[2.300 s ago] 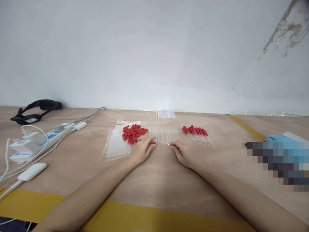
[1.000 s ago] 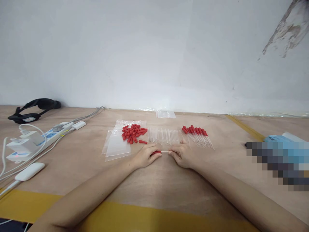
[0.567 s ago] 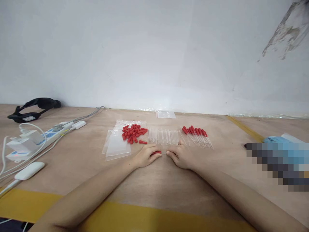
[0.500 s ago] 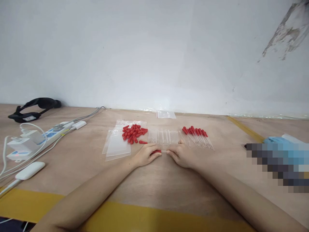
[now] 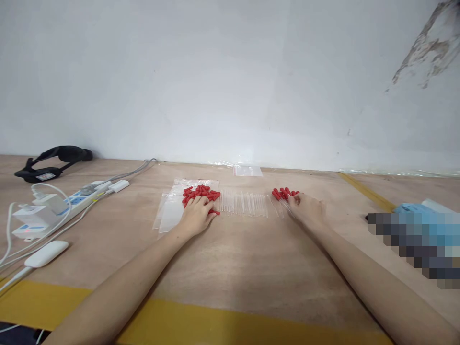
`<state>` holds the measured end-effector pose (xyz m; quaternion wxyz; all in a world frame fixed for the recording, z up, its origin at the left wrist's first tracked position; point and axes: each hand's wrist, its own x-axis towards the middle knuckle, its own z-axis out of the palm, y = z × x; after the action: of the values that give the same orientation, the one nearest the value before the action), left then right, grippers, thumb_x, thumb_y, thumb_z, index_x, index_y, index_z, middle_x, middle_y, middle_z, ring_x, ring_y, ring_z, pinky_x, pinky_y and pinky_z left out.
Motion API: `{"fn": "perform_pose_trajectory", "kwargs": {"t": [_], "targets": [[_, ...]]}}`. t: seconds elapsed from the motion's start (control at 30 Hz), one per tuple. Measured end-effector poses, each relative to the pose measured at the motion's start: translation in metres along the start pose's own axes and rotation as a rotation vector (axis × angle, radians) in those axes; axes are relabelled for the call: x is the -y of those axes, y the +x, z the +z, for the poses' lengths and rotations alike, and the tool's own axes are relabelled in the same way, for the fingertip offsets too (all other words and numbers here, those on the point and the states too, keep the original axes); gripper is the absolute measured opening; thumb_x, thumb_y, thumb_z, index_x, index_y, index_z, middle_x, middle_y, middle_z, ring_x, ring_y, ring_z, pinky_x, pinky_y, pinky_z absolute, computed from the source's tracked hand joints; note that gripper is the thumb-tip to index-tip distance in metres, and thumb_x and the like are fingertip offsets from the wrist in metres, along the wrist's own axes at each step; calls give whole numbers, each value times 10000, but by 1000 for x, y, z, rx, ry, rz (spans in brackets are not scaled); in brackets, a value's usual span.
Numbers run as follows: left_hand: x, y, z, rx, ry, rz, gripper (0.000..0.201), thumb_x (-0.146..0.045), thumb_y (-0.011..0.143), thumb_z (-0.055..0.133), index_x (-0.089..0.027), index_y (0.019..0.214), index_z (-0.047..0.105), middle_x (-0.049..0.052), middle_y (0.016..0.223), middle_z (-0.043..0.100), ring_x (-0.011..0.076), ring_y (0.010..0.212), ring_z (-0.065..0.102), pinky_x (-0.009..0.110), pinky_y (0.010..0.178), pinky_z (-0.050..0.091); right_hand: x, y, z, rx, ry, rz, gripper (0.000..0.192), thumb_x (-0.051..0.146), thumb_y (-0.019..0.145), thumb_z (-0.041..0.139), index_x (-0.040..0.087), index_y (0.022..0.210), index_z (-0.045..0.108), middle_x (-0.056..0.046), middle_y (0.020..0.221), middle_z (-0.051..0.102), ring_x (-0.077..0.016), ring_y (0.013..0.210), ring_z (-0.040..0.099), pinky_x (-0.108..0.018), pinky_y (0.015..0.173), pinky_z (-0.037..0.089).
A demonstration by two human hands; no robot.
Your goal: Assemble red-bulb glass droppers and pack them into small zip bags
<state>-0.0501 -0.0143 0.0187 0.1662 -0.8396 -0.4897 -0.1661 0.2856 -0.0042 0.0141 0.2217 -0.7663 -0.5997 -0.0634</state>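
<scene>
My left hand point(image 5: 197, 214) is at the near edge of a pile of red rubber dropper bulbs point(image 5: 201, 189). Its thumb and forefinger close around one red bulb point(image 5: 215, 212). Beneath the pile are clear plastic bags point(image 5: 170, 214). To the right of the pile lies a row of thin clear pipette tubes point(image 5: 244, 203). My right hand point(image 5: 307, 208) is at the right end of a group of red-bulbed droppers point(image 5: 281, 193). Its fingers are closed on a dropper there, mostly hidden by the hand.
A power strip point(image 5: 77, 197) with plugs and cables lies on the left, near a white adapter point(image 5: 46, 254) and a black head strap point(image 5: 53, 163). A small clear bag point(image 5: 248, 171) lies by the wall. At right is a blue package point(image 5: 413, 209) beside a blurred patch.
My hands have moved apart from the dropper they held together in the middle. The left went to the bulb pile, the right carried the dropper to the group on the right.
</scene>
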Motion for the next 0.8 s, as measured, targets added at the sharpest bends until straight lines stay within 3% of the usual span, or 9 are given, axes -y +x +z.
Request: {"fn": "perform_pose_trajectory", "kwargs": {"t": [0.13, 0.3, 0.47, 0.63, 0.8], "targets": [[-3, 0, 3, -10, 58, 37, 136, -269, 822, 493, -171, 813, 586, 80, 881, 566, 235, 867, 476, 368, 738, 343, 5, -2, 8, 43, -75, 5, 359, 404, 808, 359, 169, 933, 599, -90, 757, 639, -250, 774, 577, -395, 771, 251], [-7, 1, 1, -79, 39, 44, 134, -251, 834, 456, -155, 788, 538, 86, 847, 573, 243, 852, 485, 366, 711, 350, 11, -6, 9, -24, -195, -57, 436, 461, 814, 334, 113, 913, 577, -104, 660, 622, -248, 709, 565, -400, 760, 246], [-31, -1, -2, -128, -204, 37, 141, -258, 852, 413, -161, 808, 505, 72, 822, 560, 208, 807, 506, 329, 712, 394, 28, -16, 12, -173, -143, -261, 347, 430, 811, 377, 158, 792, 592, -104, 860, 616, -235, 841, 528, -383, 782, 228], [-60, -6, 8, -36, -547, 70, 146, -276, 870, 407, -174, 881, 511, 43, 809, 583, 169, 747, 545, 279, 649, 432, 35, -17, 21, -76, -137, -273, 309, 406, 798, 419, 161, 769, 606, -98, 857, 610, -233, 838, 519, -376, 748, 244], [-64, -4, 13, -32, -642, 78, 196, -245, 878, 404, -178, 969, 565, 51, 877, 584, 163, 813, 553, 287, 733, 441, 32, -15, 27, -80, -202, -268, 265, 286, 814, 395, 111, 780, 590, -132, 852, 607, -248, 827, 522, -380, 732, 244]]}}
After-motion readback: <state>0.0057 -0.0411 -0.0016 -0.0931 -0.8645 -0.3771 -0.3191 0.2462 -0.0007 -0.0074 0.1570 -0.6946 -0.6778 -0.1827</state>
